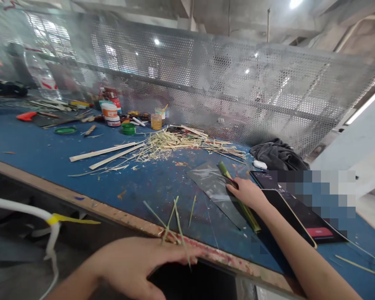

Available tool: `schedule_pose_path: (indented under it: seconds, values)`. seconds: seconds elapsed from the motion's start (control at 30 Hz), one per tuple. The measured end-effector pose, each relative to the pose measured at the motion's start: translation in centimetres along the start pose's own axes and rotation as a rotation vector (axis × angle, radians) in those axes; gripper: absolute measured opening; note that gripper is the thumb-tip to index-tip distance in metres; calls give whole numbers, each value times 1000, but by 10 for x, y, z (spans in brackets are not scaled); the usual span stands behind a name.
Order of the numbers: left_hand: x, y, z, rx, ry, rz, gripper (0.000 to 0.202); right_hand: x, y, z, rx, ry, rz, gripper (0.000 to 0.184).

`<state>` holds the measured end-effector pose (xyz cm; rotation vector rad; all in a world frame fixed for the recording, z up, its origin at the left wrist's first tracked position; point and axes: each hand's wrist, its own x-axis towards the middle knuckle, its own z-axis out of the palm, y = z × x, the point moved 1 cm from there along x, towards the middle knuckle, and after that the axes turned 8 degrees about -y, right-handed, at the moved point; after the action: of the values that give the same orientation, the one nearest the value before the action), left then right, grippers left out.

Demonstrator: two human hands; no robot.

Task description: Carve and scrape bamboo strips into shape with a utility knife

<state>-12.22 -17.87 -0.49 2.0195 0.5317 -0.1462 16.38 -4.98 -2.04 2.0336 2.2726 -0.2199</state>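
"Two hands are at work. What does the right one have?"

"One green stalk (pixel 249 214), lying aslant on the blue table (pixel 112 187). The right hand (pixel 249 193) lies over its middle with the fingers curled; I cannot tell whether they close around it."

"And beneath the stalk?"

"One grey sheet (pixel 217 189), with pale streaks on it."

"The left hand?"

"The left hand (pixel 134 262) is at the table's near edge, thumb spread wide from the fingers. I count at least four thin strips (pixel 192 211) there, one crossing in front of the fingers. I can't make out a grip on any."

"Other strips farther back?"

"Two broad pale strips (pixel 103 151) side by side, their far ends at one heap of shavings (pixel 168 143). Those shavings are too tangled to count."

"What's to the right of the stalk?"

"One light-edged phone (pixel 289 212), partly behind the right forearm, one small white case (pixel 260 165), and one dark cloth (pixel 279 154) bunched up behind it."

"On the far left?"

"One clear bottle (pixel 43 79), one green lid (pixel 65 130) lying flat, and one tool with a red-orange handle (pixel 26 116)."
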Motion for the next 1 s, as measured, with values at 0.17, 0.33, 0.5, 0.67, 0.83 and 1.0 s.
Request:
schedule_pose_path:
  seconds: [0.17,0.33,0.5,0.67,0.83,1.0]
  values:
    - [-22,-4,-61,15,397,6,67,0,-1,0,7,0,-9,37]
    - [-12,-16,-94,338,796,-459,50,-1,-1,0,5,0,-5,37]
    - [17,19,-46,549,369,-114,49,-2,-2,0,2,4,-9,35]
    - [26,23,-18,537,58,71,65,-2,-2,0,-5,-5,-5,34]
    - [10,-1,-43,625,27,-40,67,-2,-1,0,-4,-8,-5,34]
    - [-15,-45,-94,717,152,-278,62,-1,-1,1,5,-6,-13,34]
